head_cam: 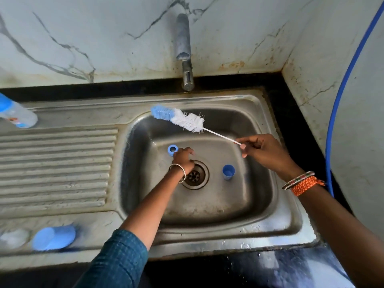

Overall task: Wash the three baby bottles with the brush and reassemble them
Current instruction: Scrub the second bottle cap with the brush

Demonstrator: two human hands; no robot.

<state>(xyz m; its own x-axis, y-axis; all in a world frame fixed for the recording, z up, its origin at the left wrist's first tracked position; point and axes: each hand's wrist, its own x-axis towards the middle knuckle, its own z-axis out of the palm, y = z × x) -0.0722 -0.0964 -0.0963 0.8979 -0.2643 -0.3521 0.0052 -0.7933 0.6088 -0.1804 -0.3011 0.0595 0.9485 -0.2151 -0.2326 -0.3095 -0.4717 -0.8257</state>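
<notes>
My right hand pinches the thin white handle of the bottle brush, whose white and blue bristle head hangs over the back of the sink basin. Down in the basin, my left hand curls its fingers at a blue screw ring; whether it grips the ring is unclear. A small blue cap stands in the basin right of the drain. One bottle with a blue top lies on the far left of the draining board. Another blue-capped bottle lies at the near left.
The tap juts from the marble wall above the basin, with no water running. The ribbed draining board fills the left side. A blue hose runs down the right wall. A black counter edge borders the sink.
</notes>
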